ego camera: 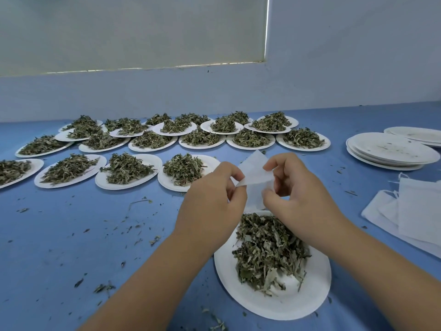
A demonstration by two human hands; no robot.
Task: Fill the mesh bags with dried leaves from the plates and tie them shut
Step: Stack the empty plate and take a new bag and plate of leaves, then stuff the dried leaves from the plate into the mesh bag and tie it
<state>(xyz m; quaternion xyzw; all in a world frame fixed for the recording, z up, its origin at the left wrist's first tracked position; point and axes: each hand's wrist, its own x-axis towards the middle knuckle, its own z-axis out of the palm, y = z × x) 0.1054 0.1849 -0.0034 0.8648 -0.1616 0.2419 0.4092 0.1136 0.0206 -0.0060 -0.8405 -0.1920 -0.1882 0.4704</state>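
You are pinching the mesh bag (pixel 254 177) between your left hand (pixel 214 201) and right hand (pixel 300 189) (both grips narrow), above the plate (pixel 274 304) of leaves (pixel 267 249).

Single head-worn wide-angle view. Faces forward and down across the blue table (pixel 71 235) toward the wall (pixel 334 80). Forearms enter from the bottom edge. The left hand (pixel 212 199) and right hand (pixel 303 192), pinching the mesh bag (pixel 254 173), sit close at frame centre. Nearest plate (pixel 274 304) lies just below them, far plates (pixel 152 142) mid-frame. Wall and window blind (pixel 131 32) fill the upper third. Spare bags (pixel 417 211) run off the right edge.
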